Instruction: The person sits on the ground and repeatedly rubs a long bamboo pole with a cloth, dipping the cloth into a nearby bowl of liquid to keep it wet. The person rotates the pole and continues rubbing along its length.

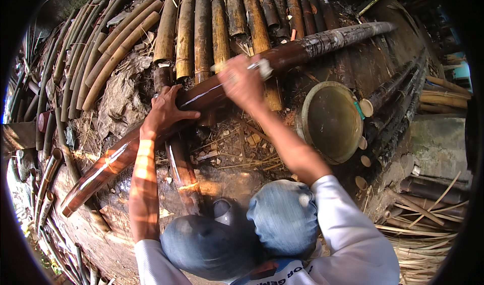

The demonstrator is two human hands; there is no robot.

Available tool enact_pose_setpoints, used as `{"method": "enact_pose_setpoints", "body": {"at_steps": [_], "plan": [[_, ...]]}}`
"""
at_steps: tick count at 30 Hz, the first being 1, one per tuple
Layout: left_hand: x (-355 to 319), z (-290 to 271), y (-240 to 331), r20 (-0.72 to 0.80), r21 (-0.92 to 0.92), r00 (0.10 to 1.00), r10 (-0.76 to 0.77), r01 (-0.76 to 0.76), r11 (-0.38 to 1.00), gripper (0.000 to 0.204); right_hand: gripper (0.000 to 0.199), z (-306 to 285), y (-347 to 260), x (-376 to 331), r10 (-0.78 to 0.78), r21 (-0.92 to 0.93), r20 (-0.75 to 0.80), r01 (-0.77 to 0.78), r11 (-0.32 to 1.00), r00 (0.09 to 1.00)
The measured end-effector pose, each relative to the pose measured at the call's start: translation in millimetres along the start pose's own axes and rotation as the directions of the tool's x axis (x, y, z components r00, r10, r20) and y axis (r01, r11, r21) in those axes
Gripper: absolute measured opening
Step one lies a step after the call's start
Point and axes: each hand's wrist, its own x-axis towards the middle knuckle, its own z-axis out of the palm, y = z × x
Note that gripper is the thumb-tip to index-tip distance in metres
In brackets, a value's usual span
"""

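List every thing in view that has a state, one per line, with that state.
Long brown bamboo pole: lying slanted across the heap, wet and glossy, held down.
Left hand: open, palm flat on the pole.
Right hand: closed around a pale tool, blurred, pressed to the pole.
Round basin: tilted, open, nothing visible inside.
Bamboo poles at the top: stacked side by side, dry, yellowish.
Thin strips at lower right: loose pile.

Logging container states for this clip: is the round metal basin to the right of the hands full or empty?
Empty, as far as visible: the basin stands upright beside the long dark bamboo pole, its bare yellowish inner wall and bottom showing.
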Motion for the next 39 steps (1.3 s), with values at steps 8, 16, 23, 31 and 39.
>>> {"method": "enact_pose_setpoints", "body": {"at_steps": [8, 16, 23, 31, 39], "plan": [[3.1, 52.9, 28.4, -0.253, 0.355, 0.964, 0.075, 0.020, 0.935, 0.124, 0.035, -20.6, 87.9, 48.3, 0.115, -0.471, -0.170, -0.183, 0.863, 0.979], [-5.9, 49.0, 29.3, -0.277, 0.332, 0.953, 0.124, -0.026, 0.943, 0.103, 0.017, 39.1, 16.8, -23.4, -0.354, 0.000, 0.035, 0.354, 0.935, 0.935], [-139.1, 43.0, -40.3, -0.203, 0.352, 0.978, 0.041, 0.033, 0.936, 0.111, 0.027, -16.3, 81.9, -36.4, -0.315, -0.143, 0.060, 0.321, 0.936, 0.947], [-264.6, 20.2, -111.4, -0.282, 0.380, 0.924, -0.259, 0.356, 0.854, 0.125, 0.039, -17.3, -18.7, -24.0, 0.251, 0.084, 0.341, -0.295, 0.952, 0.906], [-271.8, 29.4, -112.4, -0.310, 0.399, 0.926, -0.216, 0.333, 0.854, 0.121, 0.031, 16.9, -86.5, -57.7, -0.323, -0.052, 0.216, 0.341, 0.939, 0.922]]}}
